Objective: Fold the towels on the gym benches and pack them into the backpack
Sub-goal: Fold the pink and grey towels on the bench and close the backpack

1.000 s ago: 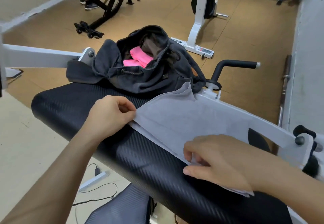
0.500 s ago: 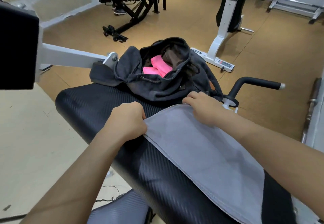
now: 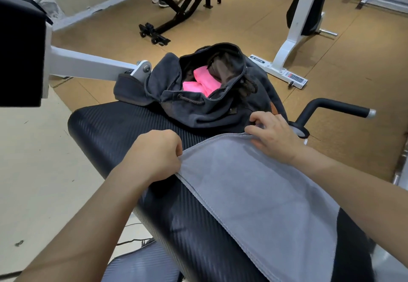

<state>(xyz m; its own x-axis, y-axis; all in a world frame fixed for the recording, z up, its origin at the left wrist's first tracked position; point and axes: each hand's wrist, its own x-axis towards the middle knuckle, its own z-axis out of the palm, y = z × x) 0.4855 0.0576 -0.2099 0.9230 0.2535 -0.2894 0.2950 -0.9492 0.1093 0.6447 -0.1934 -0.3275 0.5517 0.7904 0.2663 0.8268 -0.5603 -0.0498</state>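
Bench pad (image 3: 123, 127), big and black, holds everything. Grey towel (image 3: 254, 193) lies flat along it, with one short end up near the backpack (image 3: 212, 111), which sits open at the far end of the pad.

Left hand (image 3: 154, 156) has its fingers curled tight and pinches the left corner of that short end. Right hand (image 3: 273, 136) has its fingers bent and pinches the right corner, just beside the backpack.

I think the step is a fold: bring this end back toward the body and lay it on the other end. To do it well, lift both corners together, keep the edge tight and straight, and match the corners before letting go. The other end runs out of the picture, so I cannot tell how neat it is.

Pink towels (image 3: 203, 81) already sit in the backpack's mouth, so there looks to be less room. Black handle (image 3: 335, 107) sticks out near the right hand, and the towel could catch on it. Cord (image 3: 189, 99) hangs at the backpack's mouth.
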